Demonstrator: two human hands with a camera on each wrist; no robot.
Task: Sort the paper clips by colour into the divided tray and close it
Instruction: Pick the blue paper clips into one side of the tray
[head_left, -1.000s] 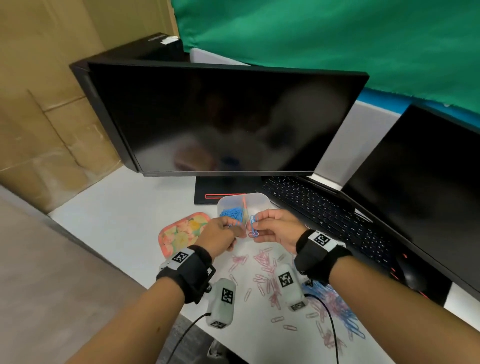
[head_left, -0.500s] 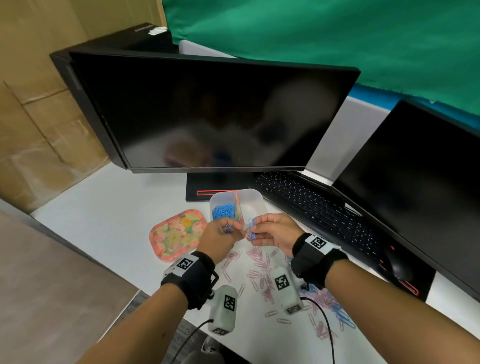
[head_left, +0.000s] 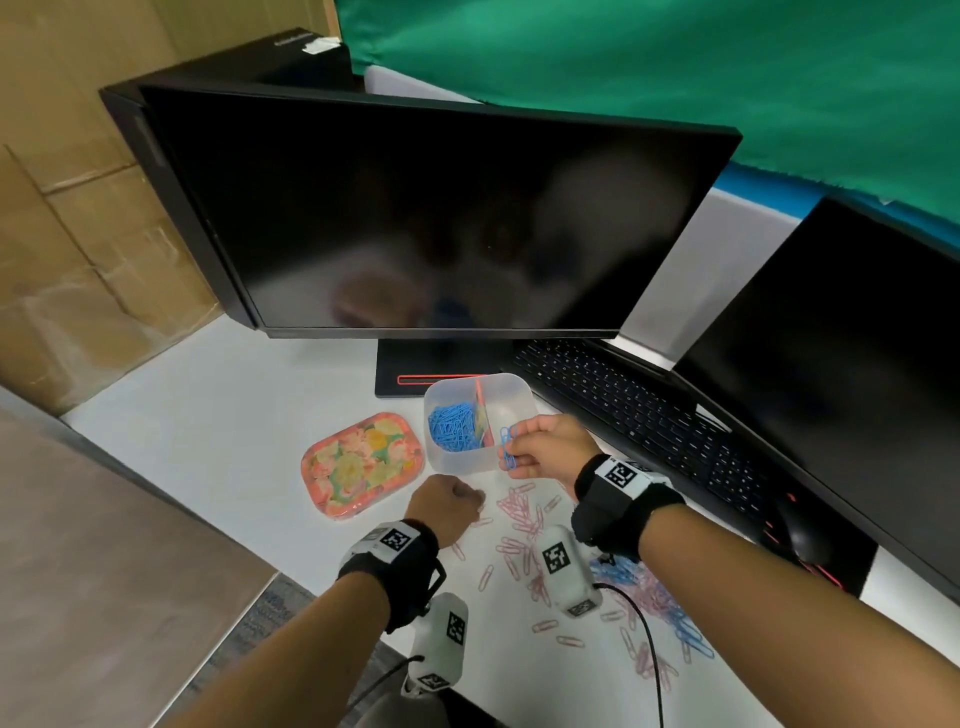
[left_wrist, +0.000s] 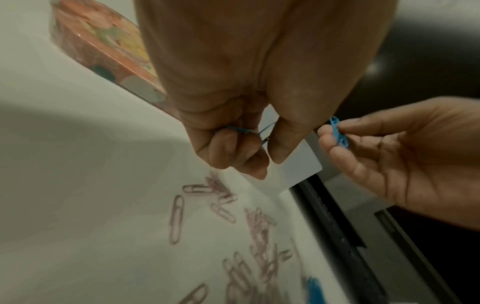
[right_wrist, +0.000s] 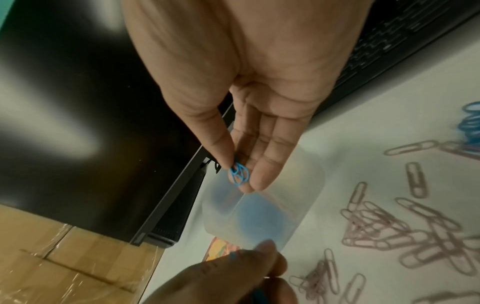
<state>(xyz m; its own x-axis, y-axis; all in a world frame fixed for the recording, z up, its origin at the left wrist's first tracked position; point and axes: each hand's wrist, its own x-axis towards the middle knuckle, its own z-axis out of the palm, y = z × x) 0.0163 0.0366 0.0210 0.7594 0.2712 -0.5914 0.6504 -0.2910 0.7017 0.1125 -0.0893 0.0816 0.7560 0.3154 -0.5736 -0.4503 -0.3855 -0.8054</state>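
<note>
A few blue paper clips (head_left: 506, 448) are pinched between the thumb and fingertips of the right hand (head_left: 545, 447), held just above the near right edge of the divided tray (head_left: 511, 387), whose left compartment is filled with a blue clip pile (head_left: 453, 427). The left hand (head_left: 445, 508) is curled over the table (head_left: 208, 431) just in front of the tray, with a thin blue clip (left_wrist: 242, 130) gripped in its fingers. Pink clips (head_left: 522, 519) are scattered on the table between the wrists, and the floral lid (head_left: 361, 465) lies left of the tray.

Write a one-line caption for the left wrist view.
Left hand grips a blue paper clip above scattered pink clips, while the right hand pinches blue clips.
</note>
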